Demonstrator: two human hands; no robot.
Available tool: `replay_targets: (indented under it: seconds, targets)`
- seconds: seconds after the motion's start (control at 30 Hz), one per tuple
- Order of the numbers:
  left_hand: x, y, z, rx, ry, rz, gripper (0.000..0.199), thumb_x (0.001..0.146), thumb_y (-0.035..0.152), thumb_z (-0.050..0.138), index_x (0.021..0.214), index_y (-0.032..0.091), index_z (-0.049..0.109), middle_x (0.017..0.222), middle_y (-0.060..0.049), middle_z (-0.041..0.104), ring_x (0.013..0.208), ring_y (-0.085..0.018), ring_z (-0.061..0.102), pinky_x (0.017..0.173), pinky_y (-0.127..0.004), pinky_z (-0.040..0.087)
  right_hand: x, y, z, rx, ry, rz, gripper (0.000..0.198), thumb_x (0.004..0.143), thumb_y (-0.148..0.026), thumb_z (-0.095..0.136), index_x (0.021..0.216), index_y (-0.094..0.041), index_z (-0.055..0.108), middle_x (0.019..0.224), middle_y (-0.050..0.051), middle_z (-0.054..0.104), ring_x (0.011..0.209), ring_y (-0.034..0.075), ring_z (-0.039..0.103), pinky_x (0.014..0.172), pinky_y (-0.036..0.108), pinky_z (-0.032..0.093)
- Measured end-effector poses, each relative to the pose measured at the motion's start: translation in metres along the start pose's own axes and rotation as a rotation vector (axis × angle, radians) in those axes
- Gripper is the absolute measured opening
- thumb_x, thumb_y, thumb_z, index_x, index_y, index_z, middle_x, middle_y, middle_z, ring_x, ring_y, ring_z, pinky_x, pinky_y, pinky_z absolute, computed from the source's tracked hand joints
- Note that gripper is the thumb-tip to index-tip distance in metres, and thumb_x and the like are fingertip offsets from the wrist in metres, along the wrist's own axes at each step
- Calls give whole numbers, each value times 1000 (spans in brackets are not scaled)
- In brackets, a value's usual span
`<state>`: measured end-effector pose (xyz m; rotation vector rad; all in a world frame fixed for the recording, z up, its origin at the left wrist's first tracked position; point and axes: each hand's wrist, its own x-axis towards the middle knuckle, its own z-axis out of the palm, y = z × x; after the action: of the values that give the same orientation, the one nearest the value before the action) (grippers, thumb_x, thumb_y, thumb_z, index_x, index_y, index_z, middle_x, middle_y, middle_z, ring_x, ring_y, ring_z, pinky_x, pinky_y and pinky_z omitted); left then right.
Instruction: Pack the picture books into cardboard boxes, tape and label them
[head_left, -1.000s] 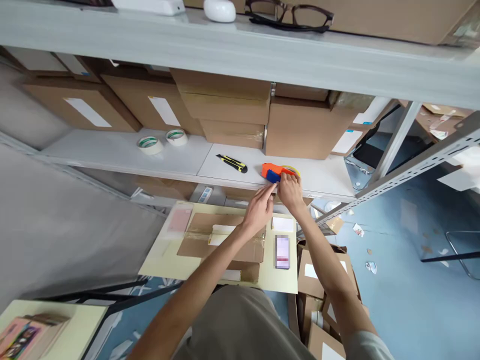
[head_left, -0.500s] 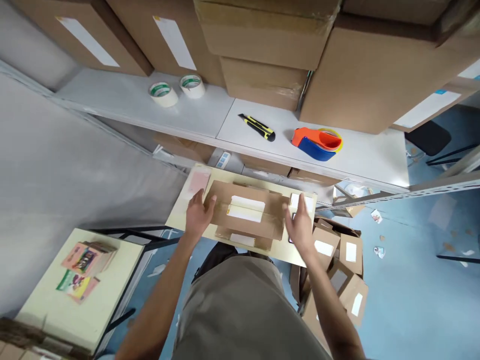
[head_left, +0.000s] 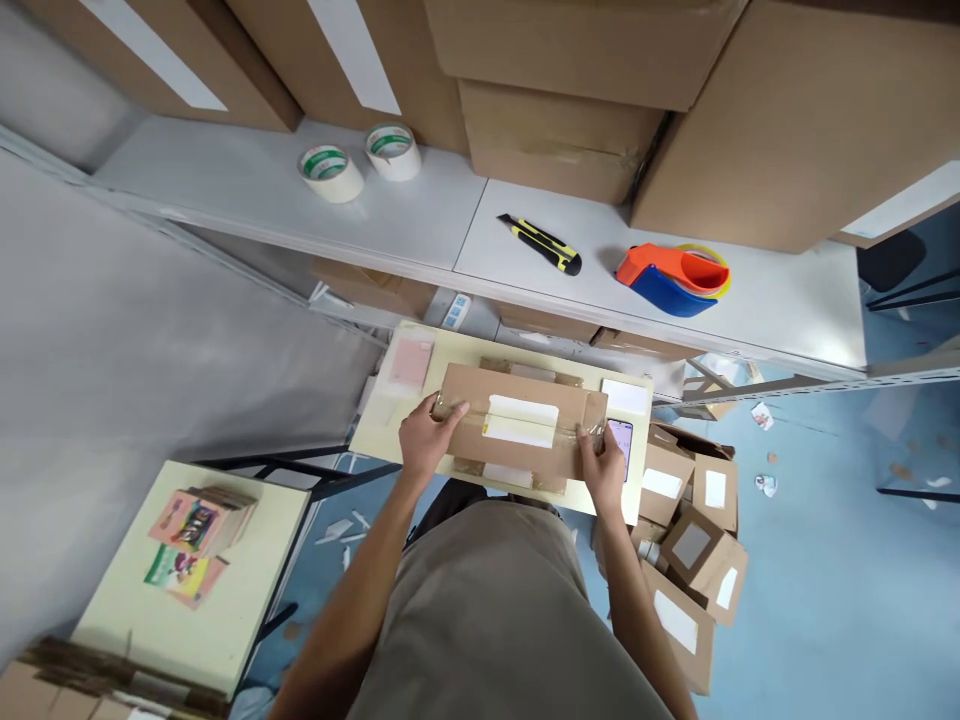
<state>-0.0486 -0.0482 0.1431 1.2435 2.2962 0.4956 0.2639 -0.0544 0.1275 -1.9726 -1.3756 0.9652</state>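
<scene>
A flat brown cardboard box (head_left: 465, 435) with a white label and clear tape at its ends is between my hands, above the small pale table (head_left: 375, 435). My left hand (head_left: 427, 437) grips its left end, thumb on top. At the right end my right hand (head_left: 602, 470) holds it the same way; the fingers beneath are hidden. Other cardboard (head_left: 551, 484) with a white label shows partly under the box. Close to my right hand lie a phone (head_left: 621, 447) with a lit screen and a white sheet or pad (head_left: 625, 396).
On the shelf (head_left: 420, 225) ahead are two tape rolls (head_left: 330, 174), a yellow-black utility knife (head_left: 541, 243), an orange-blue tape dispenser (head_left: 673, 279) and big cartons (head_left: 555, 130). Several labelled boxes (head_left: 679, 615) are piled at the right. A side table (head_left: 127, 590) at left carries booklets (head_left: 199, 522).
Both hands were open beside the box; now they have closed on its two ends. The box appears slightly raised and turned, and the phone shows more fully. The camera view has shifted.
</scene>
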Motion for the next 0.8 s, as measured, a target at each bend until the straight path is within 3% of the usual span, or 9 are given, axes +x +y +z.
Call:
replay_targets:
  seconds: [0.17,0.27,0.37,0.5,0.63,0.8]
  targets:
    - [9,-24,-7,-190,-104,85,46,99,64,57,107,25,78,92,-2,82,93,-26,75,78,-28,51,-5,-4,6,29,61,4,89,103,-83,33,131,-8,70,77,6,70,73,23,58,68,32,45]
    - [14,-29,-13,-166,-134,115,43,101,61,55,109,26,78,87,-3,81,92,-27,75,78,-29,50,-9,-16,3,40,66,-12,82,104,-82,32,129,-13,69,90,10,76,81,26,64,73,35,51]
    - [15,-25,-20,-83,-99,145,47,95,64,66,118,24,76,97,-9,82,98,-34,76,83,-36,54,-19,-35,0,-7,64,33,79,94,-84,56,133,-16,66,99,13,79,86,30,70,76,37,54]
    - [18,-16,-31,-99,15,229,79,75,65,89,132,15,68,124,-21,77,122,-44,70,101,-49,57,-36,-65,6,-96,138,137,95,78,-82,77,144,-14,62,111,18,80,93,36,74,80,42,58]
    - [28,-19,-42,-155,38,260,82,72,55,94,134,12,62,127,-22,72,128,-45,67,109,-56,55,-46,-89,20,-94,221,129,97,79,-78,77,147,-12,60,126,24,78,109,41,74,91,48,59]
    - [34,-36,-58,-280,28,245,79,73,53,95,134,18,59,130,-18,70,129,-41,67,107,-55,58,-58,-103,32,-59,293,52,90,82,-74,80,149,-17,59,137,22,75,121,40,72,99,49,58]
